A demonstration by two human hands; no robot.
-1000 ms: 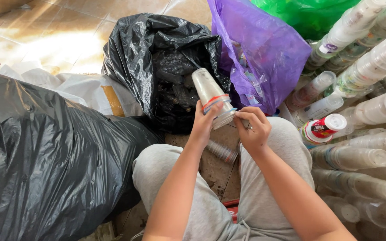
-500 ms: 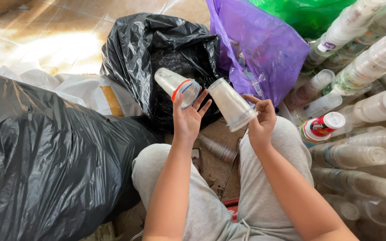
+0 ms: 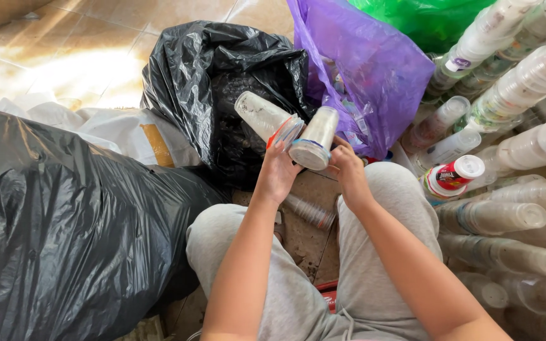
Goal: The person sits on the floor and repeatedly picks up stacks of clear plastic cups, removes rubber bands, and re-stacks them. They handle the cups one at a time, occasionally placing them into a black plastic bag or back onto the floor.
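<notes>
A big black sack [image 3: 64,240] fills the floor at my left knee; a second black bag [image 3: 222,82] gapes ahead, with a purple bag [image 3: 368,76] just beside it. Stacks of clear cups [image 3: 513,82] lie piled on my right. My left hand [image 3: 277,173] grips a cloudy cup [image 3: 263,117] with a red rim, tilted toward the open black bag. My right hand [image 3: 349,170] is closed around a second cup [image 3: 316,139], base up, the two cups nearly touching above my lap.
</notes>
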